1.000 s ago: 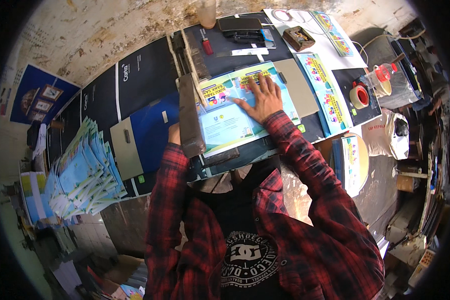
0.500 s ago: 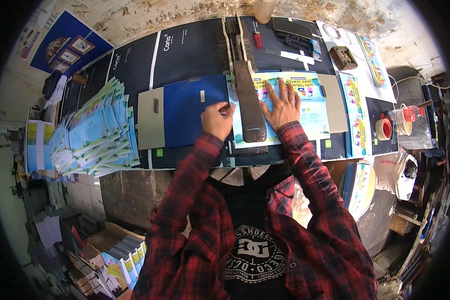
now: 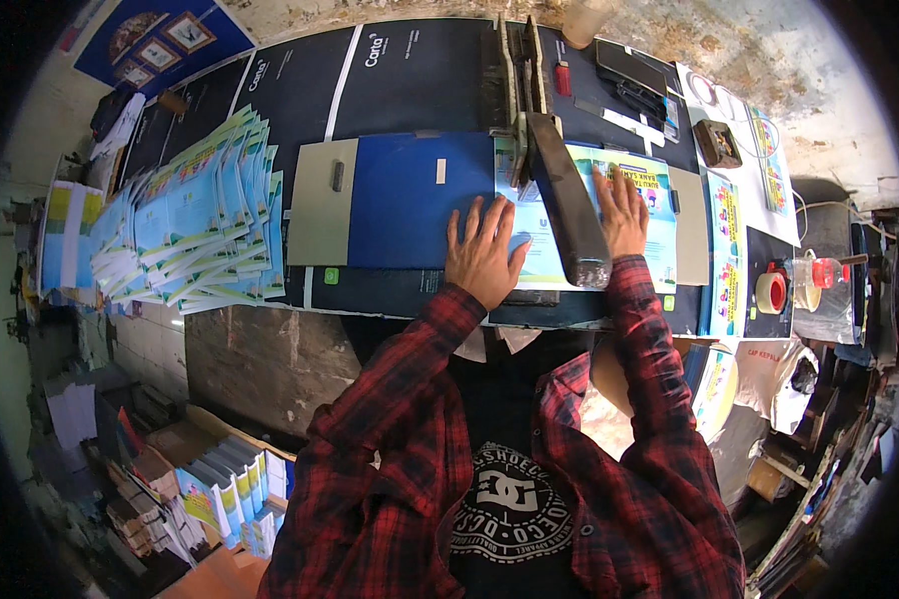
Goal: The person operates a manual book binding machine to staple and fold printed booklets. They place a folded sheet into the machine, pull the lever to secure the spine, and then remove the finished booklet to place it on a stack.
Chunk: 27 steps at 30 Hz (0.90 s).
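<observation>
A printed light-blue and yellow booklet sheet (image 3: 539, 262) lies flat on the work surface, under the dark metal handle of a long-arm stapler (image 3: 567, 210). My left hand (image 3: 481, 258) rests palm down with fingers spread, across the sheet's left edge and a blue board (image 3: 395, 205). To the right of the handle, my right hand (image 3: 624, 215) lies flat on the sheet, its fingers stretched toward the far edge. Neither hand grips anything. The handle hides the middle of the sheet.
Many similar printed sheets (image 3: 195, 215) lie in a fanned pile at left. Grey boards (image 3: 320, 205) flank the work area. To the right are a printed strip (image 3: 724, 255), a red tape roll (image 3: 770, 292) and a small wooden box (image 3: 716, 144). A red-handled cutter (image 3: 562, 80) lies behind.
My left hand has gone from closed fingers beside the sheet to lying spread on its left edge. The stapler handle's end appears farther right over the sheet. The whole view has shifted.
</observation>
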Each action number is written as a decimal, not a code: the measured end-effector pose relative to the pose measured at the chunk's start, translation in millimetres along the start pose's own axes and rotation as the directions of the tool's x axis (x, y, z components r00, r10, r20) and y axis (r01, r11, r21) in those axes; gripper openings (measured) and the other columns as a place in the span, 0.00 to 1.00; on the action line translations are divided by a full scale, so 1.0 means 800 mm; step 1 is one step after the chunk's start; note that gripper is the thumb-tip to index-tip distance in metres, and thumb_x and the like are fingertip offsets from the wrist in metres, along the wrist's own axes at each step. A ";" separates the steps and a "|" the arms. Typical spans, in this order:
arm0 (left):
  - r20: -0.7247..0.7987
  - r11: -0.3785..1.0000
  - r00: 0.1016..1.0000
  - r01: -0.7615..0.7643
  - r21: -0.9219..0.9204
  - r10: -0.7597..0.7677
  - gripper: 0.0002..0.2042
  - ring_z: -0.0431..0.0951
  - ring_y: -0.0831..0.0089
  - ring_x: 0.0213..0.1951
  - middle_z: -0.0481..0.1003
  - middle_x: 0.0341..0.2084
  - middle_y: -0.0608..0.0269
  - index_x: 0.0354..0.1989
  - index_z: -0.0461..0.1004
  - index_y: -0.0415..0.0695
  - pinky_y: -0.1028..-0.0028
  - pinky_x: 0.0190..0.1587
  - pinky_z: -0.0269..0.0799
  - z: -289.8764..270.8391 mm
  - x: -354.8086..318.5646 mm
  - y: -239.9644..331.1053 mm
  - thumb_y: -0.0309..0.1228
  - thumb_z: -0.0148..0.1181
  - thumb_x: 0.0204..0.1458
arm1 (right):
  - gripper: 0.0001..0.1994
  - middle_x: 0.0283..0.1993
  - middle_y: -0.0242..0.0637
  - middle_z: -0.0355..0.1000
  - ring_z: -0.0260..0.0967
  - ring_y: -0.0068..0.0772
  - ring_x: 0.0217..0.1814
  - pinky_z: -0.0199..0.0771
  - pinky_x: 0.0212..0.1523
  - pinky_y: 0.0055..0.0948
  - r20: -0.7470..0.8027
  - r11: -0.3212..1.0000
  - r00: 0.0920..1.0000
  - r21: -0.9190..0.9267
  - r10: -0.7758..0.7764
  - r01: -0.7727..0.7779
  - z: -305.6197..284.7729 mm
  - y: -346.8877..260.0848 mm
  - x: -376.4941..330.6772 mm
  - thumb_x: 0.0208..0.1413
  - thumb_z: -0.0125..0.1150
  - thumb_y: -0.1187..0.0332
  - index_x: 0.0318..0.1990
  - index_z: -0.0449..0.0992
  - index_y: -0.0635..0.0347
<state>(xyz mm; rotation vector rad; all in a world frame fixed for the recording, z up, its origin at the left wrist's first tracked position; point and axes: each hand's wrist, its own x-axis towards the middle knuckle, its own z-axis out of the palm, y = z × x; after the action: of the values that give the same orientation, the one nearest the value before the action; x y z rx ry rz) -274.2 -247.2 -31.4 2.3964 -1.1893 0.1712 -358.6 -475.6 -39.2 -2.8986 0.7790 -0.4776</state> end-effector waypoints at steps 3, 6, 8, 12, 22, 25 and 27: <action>-0.013 0.999 1.000 0.018 -0.034 -0.019 0.29 0.61 0.50 0.64 0.63 0.63 0.53 0.62 0.65 0.37 0.43 0.66 0.49 0.008 -0.003 -0.004 0.48 0.52 0.60 | 0.32 0.75 0.41 0.52 0.47 0.46 0.77 0.41 0.73 0.51 0.014 0.998 1.000 -0.067 0.007 -0.006 -0.005 0.029 -0.003 0.61 0.47 0.38 0.70 0.61 0.36; -0.102 0.997 0.994 0.023 -0.079 -0.031 0.29 0.61 0.50 0.64 0.64 0.62 0.52 0.60 0.66 0.35 0.44 0.66 0.50 0.013 -0.006 -0.005 0.48 0.52 0.59 | 0.32 0.75 0.41 0.51 0.46 0.47 0.77 0.41 0.73 0.51 0.031 1.000 0.999 -0.028 -0.014 0.014 -0.002 0.045 -0.002 0.62 0.46 0.38 0.70 0.61 0.36; -0.097 0.996 0.994 0.040 -0.085 -0.048 0.29 0.61 0.50 0.64 0.64 0.62 0.53 0.60 0.66 0.35 0.44 0.66 0.50 0.012 -0.007 -0.004 0.48 0.52 0.59 | 0.31 0.75 0.42 0.52 0.47 0.49 0.77 0.41 0.73 0.52 0.017 0.997 0.999 -0.067 -0.045 0.046 0.005 0.045 -0.003 0.62 0.46 0.38 0.70 0.60 0.35; -0.092 0.994 0.994 0.043 -0.099 -0.052 0.30 0.61 0.51 0.64 0.64 0.62 0.53 0.60 0.66 0.35 0.44 0.66 0.49 0.011 -0.003 0.001 0.48 0.52 0.59 | 0.35 0.73 0.52 0.53 0.52 0.55 0.74 0.51 0.70 0.51 0.072 0.991 0.994 -0.096 -0.088 0.095 -0.010 0.061 0.013 0.60 0.53 0.40 0.69 0.61 0.49; -0.065 0.998 0.996 0.061 0.000 -0.061 0.29 0.61 0.54 0.65 0.64 0.61 0.57 0.61 0.66 0.39 0.46 0.67 0.50 0.015 -0.005 -0.004 0.49 0.52 0.59 | 0.31 0.60 0.63 0.65 0.68 0.64 0.59 0.71 0.57 0.47 -0.024 0.841 0.855 0.168 -0.519 0.515 -0.254 -0.174 0.115 0.64 0.48 0.43 0.65 0.65 0.55; -0.057 0.998 0.996 0.069 0.013 -0.068 0.30 0.60 0.55 0.65 0.64 0.62 0.57 0.62 0.66 0.39 0.47 0.67 0.49 0.017 -0.004 -0.002 0.49 0.52 0.58 | 0.43 0.57 0.67 0.66 0.68 0.66 0.57 0.70 0.58 0.51 0.202 0.905 0.910 0.311 -0.363 0.292 -0.250 -0.212 0.091 0.60 0.47 0.35 0.64 0.61 0.72; -0.068 0.997 0.995 0.080 0.004 -0.079 0.30 0.60 0.56 0.65 0.64 0.61 0.57 0.61 0.66 0.39 0.47 0.67 0.49 0.014 -0.007 -0.004 0.49 0.52 0.57 | 0.45 0.57 0.69 0.66 0.66 0.67 0.60 0.68 0.60 0.52 0.336 0.911 0.879 0.353 -0.338 0.215 -0.227 -0.211 0.069 0.59 0.46 0.34 0.63 0.62 0.74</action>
<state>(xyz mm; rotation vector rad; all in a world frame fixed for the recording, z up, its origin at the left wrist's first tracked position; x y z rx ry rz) -276.2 -246.9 -44.2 2.4194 -1.0629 0.2294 -292.9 -360.9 177.9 -2.6811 0.2018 -0.0213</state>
